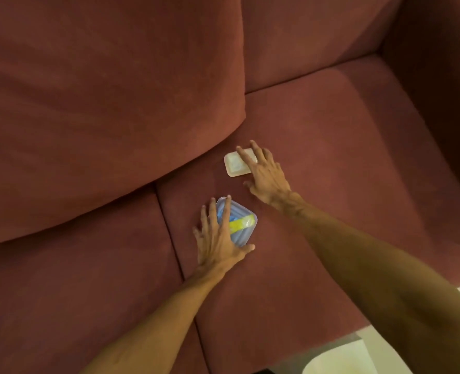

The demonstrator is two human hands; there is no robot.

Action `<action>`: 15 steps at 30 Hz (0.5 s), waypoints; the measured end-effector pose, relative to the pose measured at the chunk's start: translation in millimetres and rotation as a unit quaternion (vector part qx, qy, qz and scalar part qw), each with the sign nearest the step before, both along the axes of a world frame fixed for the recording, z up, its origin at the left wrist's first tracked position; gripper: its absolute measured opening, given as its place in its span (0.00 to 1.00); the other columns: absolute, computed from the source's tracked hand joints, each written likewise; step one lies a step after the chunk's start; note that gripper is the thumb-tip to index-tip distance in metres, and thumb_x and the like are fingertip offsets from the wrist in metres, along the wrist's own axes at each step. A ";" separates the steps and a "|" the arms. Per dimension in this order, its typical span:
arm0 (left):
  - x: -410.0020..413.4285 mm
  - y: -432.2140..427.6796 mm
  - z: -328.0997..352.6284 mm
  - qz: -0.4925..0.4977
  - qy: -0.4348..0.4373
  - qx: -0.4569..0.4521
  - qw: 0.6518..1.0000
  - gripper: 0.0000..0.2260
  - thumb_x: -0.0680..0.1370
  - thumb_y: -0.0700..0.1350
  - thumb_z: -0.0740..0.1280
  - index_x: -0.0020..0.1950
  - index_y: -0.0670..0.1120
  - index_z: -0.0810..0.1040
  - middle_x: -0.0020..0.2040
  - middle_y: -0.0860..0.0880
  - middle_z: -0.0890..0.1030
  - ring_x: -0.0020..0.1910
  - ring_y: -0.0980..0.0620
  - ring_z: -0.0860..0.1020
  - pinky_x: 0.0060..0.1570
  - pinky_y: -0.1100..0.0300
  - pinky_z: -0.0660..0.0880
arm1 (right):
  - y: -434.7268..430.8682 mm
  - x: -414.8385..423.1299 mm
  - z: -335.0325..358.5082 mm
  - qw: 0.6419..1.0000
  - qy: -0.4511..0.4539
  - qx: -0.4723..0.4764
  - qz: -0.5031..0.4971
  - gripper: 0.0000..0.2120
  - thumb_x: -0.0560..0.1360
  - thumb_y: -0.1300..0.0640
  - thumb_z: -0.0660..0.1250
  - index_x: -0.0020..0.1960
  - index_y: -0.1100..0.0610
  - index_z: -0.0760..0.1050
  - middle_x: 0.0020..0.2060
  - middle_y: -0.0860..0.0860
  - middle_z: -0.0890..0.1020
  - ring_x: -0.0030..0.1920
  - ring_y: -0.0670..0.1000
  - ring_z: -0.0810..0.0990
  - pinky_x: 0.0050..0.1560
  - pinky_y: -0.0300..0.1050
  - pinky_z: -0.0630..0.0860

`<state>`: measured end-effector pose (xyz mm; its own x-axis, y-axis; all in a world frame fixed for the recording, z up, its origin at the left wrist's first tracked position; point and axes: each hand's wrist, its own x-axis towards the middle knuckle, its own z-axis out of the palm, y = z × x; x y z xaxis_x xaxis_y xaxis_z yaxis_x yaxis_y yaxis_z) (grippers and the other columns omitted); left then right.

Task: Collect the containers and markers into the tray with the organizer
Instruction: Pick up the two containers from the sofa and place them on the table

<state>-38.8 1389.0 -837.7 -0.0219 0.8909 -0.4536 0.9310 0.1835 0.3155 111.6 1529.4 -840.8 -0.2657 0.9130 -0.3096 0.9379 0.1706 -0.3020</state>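
Two containers lie on the seat of a dark red sofa point(331, 157). A square clear blue container point(246, 222) with a yellow label lies near the seam between the seat cushions. My left hand point(218, 238) lies over its left half, fingers spread and straight, thumb at its near edge. A small white rectangular container point(234, 164) sits farther back, close to the back cushion. My right hand point(263, 174) lies over its right side with straight spread fingers. No tray, organizer or markers are in view.
A large back cushion point(102, 103) bulges over the seat at the left. The sofa's armrest point(439, 90) rises at the right. Pale floor and a white rounded object point(328, 365) show at the bottom right.
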 end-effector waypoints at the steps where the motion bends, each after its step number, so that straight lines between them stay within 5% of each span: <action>1: 0.4 0.3 -0.6 -0.004 0.013 0.009 1.000 0.60 0.58 0.69 0.74 0.79 0.60 0.40 0.80 0.48 0.52 0.78 0.42 0.55 0.65 0.34 0.68 | 2.5 -1.2 -2.0 1.000 -0.006 0.009 0.006 0.44 0.72 0.57 0.72 0.80 0.45 0.50 0.78 0.56 0.56 0.72 0.62 0.63 0.62 0.64 0.71; 5: -3.9 5.1 2.1 0.002 -0.004 0.040 0.999 0.57 0.58 0.63 0.75 0.80 0.60 0.45 0.77 0.50 0.57 0.72 0.46 0.63 0.60 0.43 0.71 | 6.2 2.9 -1.3 0.998 0.043 0.041 -0.015 0.34 0.73 0.59 0.70 0.76 0.49 0.61 0.66 0.55 0.69 0.60 0.58 0.72 0.56 0.59 0.77; 15: -10.6 3.2 66.7 0.062 -0.172 0.051 0.982 0.58 0.58 0.59 0.79 0.80 0.57 0.49 0.75 0.50 0.59 0.72 0.50 0.61 0.63 0.52 0.67 | -74.0 22.1 51.6 0.940 0.241 0.016 -0.242 0.30 0.74 0.52 0.70 0.72 0.48 0.63 0.61 0.51 0.69 0.58 0.56 0.75 0.54 0.54 0.77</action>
